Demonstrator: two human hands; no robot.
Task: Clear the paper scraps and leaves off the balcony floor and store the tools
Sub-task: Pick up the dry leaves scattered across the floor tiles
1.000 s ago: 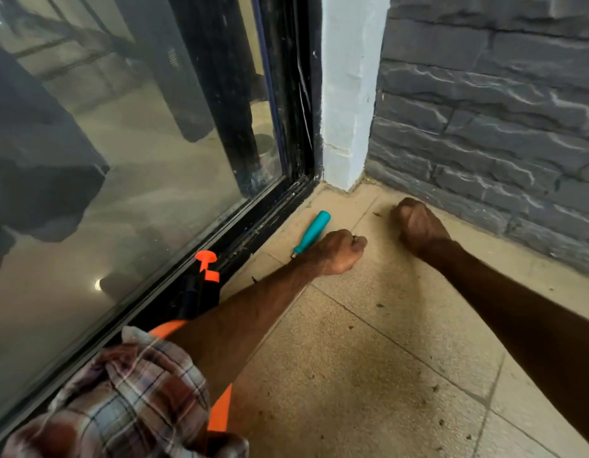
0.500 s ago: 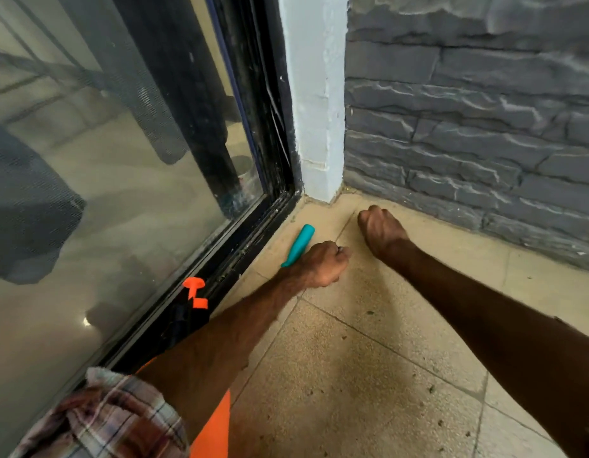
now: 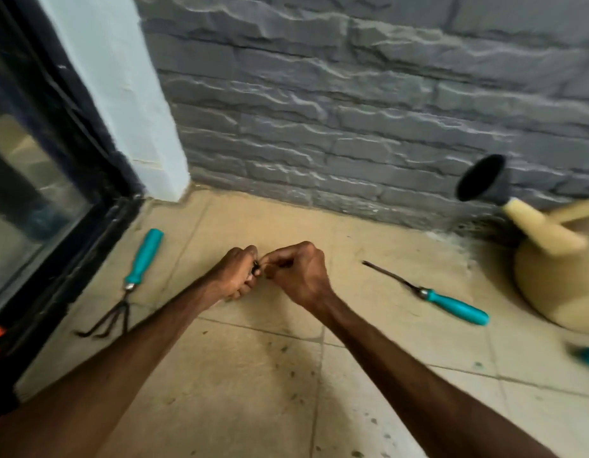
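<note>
- One cam only, worn on my head.
- It looks fwd & down, out over both my forearms, at a corner of the balcony floor (image 3: 253, 391).
- Wide-angle lens: the stone wall (image 3: 352, 110) courses bend, and the glass door (image 3: 38, 193) frame leans in at the left edge.
- My left hand (image 3: 235, 274) & right hand (image 3: 298, 276) meet about mid-frame, at the end of outstretched arms.
- Near enough to show knuckles, but blur hides what the small dark bit (image 3: 256, 269) pinched btwn them is.
- The frame spans from the hand rake (image 3: 142, 256) by the door to the watering can (image 3: 557, 285), which is cut off at the right edge.
- Blur is worst on the right side.
</note>
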